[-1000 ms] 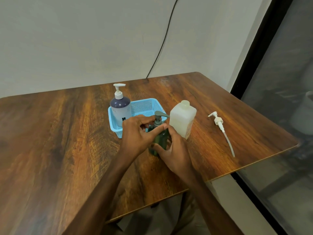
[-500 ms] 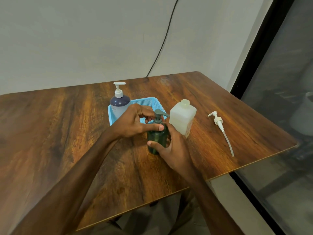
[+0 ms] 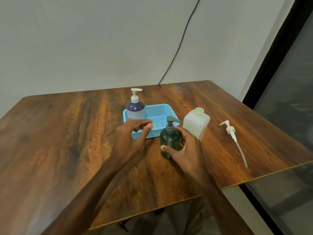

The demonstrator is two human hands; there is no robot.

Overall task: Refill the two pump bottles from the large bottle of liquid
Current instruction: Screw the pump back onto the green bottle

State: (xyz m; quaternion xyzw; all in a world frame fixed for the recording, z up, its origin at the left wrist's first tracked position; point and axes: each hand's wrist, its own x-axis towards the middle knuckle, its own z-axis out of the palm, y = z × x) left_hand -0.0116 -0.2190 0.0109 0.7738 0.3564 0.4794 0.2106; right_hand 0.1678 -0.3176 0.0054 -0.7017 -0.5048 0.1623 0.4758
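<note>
- Green pump bottle (image 3: pixel 169 141) stands upright on the wooden table (image 3: pixel 59 133), just in front of the blue basket (image 3: pixel 163 112). Its grey pump head is fitted, spout pointing right.
- Right hand (image 3: pixel 185 148) cups this bottle: thumb across the lower front, fingers curled round the right side. Cannot tell how firm the hold is.
- Left hand (image 3: pixel 131 138) is spread and relaxed, holding nothing, over the basket's near left corner, apart from the green bottle.
- Dark blue pump bottle (image 3: pixel 135 111) with a white pump stands upright in the basket's far left corner.
- Large white bottle (image 3: pixel 196 123) stands on the table just right of the green bottle, its neck uncapped.
- Loose white pump (image 3: pixel 232 136) with a long dip tube lies flat on the table further right, well apart from the bottles.
- Black cable (image 3: pixel 177 43) runs down the wall behind the table.
</note>
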